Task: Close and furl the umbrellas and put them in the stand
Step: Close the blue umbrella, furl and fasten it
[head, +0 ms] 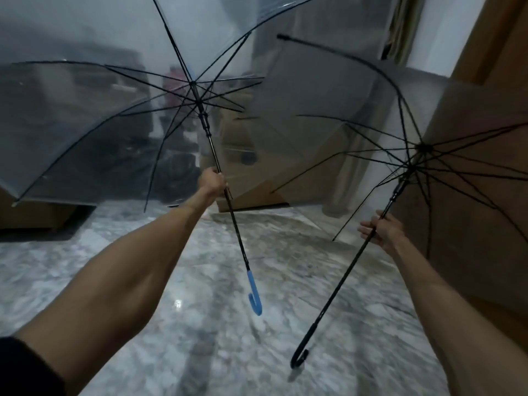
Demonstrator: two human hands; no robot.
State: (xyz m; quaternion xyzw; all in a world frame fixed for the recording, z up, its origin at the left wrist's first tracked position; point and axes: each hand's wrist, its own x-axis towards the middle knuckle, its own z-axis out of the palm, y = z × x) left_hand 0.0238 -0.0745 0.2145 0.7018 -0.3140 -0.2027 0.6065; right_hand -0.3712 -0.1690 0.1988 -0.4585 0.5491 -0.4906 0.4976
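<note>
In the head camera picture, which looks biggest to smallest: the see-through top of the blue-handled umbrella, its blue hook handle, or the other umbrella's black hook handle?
1. See-through plastic umbrella canopy, by far the largest.
2. Blue hook handle and black hook handle: they look about alike, so unranked.

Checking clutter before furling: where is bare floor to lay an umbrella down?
Bare floor runs beneath and between the blue handle and black handle. Ahead is crowded: the open left umbrella and right umbrella overlap in view before the boxes; a wooden panel closes the right.
</note>
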